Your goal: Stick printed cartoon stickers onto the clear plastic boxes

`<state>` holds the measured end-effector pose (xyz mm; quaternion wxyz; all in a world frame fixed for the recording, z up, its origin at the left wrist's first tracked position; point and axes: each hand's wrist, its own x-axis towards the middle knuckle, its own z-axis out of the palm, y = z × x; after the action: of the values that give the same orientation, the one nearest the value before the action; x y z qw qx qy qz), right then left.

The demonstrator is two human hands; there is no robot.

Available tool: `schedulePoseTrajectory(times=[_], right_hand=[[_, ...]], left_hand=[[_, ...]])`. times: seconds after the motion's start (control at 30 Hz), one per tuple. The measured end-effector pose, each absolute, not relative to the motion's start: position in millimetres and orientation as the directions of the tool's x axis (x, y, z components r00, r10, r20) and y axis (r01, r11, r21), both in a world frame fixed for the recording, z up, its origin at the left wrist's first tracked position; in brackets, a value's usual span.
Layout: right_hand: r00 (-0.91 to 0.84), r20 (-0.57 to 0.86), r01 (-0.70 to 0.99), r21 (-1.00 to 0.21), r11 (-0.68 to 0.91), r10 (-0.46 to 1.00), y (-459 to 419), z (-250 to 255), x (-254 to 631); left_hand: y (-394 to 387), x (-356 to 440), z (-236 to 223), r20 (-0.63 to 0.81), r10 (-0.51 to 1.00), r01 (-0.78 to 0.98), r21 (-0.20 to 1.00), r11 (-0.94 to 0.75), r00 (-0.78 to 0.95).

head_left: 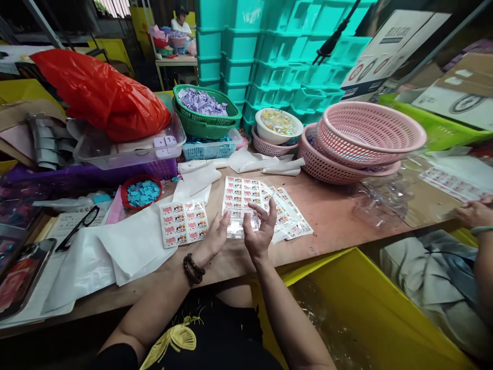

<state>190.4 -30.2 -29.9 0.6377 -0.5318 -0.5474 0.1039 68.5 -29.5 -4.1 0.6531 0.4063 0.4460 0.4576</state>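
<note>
A small clear plastic box [235, 229] is held over the table's front, between my two hands. My left hand [214, 237] grips its left side, with a dark beaded bracelet on the wrist. At the box's right edge is my right hand [260, 234], its thumb against the plastic and its other fingers raised and partly spread. Behind the box lies a sheet of cartoon stickers [242, 191], with more sticker sheets [295, 213] fanned out to its right. Another sticker sheet [184, 223] rests left of my left hand.
White backing paper [127, 252] and glasses [79, 226] lie left, near a red bowl [141, 191] of blue pieces. Pink baskets [370, 133] stand back right, beyond clear plastic boxes [381, 200]. A co-worker's hand [475, 211] is at right. Teal crates [269, 56] rise behind.
</note>
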Motion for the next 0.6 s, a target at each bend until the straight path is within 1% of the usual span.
schedulePoseTrajectory(times=[0.07, 0.1, 0.13, 0.17, 0.27, 0.33, 0.43, 0.5, 0.6], right_hand=[[0.281, 0.702, 0.513, -0.686, 0.516, 0.654, -36.8, -18.8, 186.4], [0.245, 0.722, 0.513, -0.663, 0.546, 0.647, -39.4, -12.0, 186.1], [0.237, 0.720, 0.498, -0.666, 0.555, 0.652, -41.6, -4.4, 186.9], [0.257, 0.703, 0.476, -0.689, 0.546, 0.663, -43.6, 4.0, 189.0], [0.339, 0.622, 0.417, -0.772, 0.480, 0.706, -50.8, 32.7, 200.2], [0.292, 0.524, 0.353, -0.837, 0.418, 0.800, -56.7, 50.8, 207.8], [0.112, 0.256, 0.232, -0.946, 0.225, 0.960, -61.1, 68.1, 212.2], [0.036, 0.088, 0.180, -0.980, 0.080, 0.995, -58.1, 71.3, 210.3], [-0.016, -0.086, 0.151, -0.985, -0.083, 0.996, -47.0, 68.7, 204.8]], left_hand=[[-27.4, 68.7, -2.6, -0.264, 0.932, -0.386, 0.856, 0.345, 0.247], [-26.1, 66.4, -1.5, -0.297, 0.913, -0.448, 0.801, 0.397, 0.279], [-24.6, 63.2, -0.5, -0.328, 0.895, -0.488, 0.753, 0.442, 0.303], [-23.0, 59.6, 0.0, -0.350, 0.883, -0.500, 0.729, 0.467, 0.313], [-17.7, 49.5, -0.2, -0.350, 0.889, -0.474, 0.754, 0.454, 0.294], [-14.5, 44.3, -1.0, -0.317, 0.908, -0.446, 0.795, 0.411, 0.274], [-11.1, 39.1, -1.5, -0.293, 0.924, -0.424, 0.824, 0.375, 0.246], [-10.1, 37.1, -1.9, -0.288, 0.925, -0.414, 0.832, 0.370, 0.249], [-9.9, 35.2, -4.2, -0.288, 0.924, -0.404, 0.836, 0.371, 0.253]])
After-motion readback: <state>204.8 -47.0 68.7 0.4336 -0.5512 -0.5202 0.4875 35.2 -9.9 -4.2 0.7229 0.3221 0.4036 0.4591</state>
